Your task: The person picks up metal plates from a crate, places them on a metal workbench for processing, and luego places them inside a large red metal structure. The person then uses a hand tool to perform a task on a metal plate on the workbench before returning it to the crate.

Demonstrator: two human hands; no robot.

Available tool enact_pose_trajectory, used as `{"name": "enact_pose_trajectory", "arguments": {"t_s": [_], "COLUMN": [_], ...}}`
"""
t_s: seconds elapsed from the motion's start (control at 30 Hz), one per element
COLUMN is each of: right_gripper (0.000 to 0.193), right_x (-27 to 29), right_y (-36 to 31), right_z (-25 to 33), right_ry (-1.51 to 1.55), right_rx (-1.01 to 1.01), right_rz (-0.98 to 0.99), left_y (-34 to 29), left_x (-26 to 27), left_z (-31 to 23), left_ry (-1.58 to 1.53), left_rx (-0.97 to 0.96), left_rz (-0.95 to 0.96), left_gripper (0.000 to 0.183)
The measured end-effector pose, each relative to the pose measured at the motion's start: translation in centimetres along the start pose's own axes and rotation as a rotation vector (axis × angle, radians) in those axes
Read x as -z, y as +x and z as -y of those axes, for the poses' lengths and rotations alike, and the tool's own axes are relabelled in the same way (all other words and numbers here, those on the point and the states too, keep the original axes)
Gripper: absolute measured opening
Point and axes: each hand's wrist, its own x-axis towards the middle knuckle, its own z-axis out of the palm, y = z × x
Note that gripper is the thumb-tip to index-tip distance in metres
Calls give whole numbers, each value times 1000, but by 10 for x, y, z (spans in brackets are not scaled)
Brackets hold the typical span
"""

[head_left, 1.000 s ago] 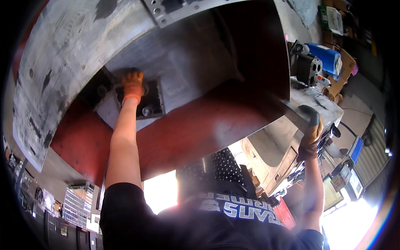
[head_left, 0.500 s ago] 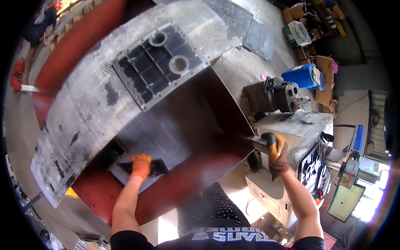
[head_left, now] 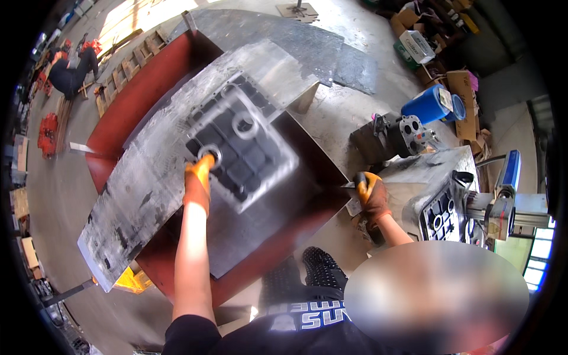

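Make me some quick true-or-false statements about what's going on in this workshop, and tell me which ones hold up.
1. The left hand and right hand are both gloved. True.
2. The left hand is empty. False: it holds a metal cover, with a finger at one of its round rings.
3. The right hand is at a corner of the red-walled bin. True.
4. The blue drum is inside the bin. False: the blue drum is outside it, off to the right near a cardboard box.
5. A second cover of similar look lies on the grey board. True.
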Motion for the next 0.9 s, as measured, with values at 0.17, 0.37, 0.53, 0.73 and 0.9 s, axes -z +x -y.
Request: {"name": "enact_pose_trajectory", "arguments": {"t_s": [0.17, 0.37, 0.53, 0.73, 0.9], "right_gripper": [28, 31, 30, 32, 32], "right_x": [2, 22, 21, 2, -33], "right_y": [-2, -6, -7, -2, 4], "right_z": [0, 21, -4, -5, -34], "right_ry": [19, 71, 27, -65, 198], "right_rx": [-86, -212, -186, -100, 92], "right_rz": [17, 43, -15, -89, -238], "left_y": [49, 166, 132, -4, -105], "left_x": [-63, -21, -9, 26, 76], "left_z": [-36, 10, -29, -22, 152], "left_ry": [-357, -246, 504, 512, 649], "left_rx": [250, 349, 245, -114, 81], "left_rz": [17, 149, 140, 222, 302], "left_gripper": [64, 73, 69, 64, 31]}}
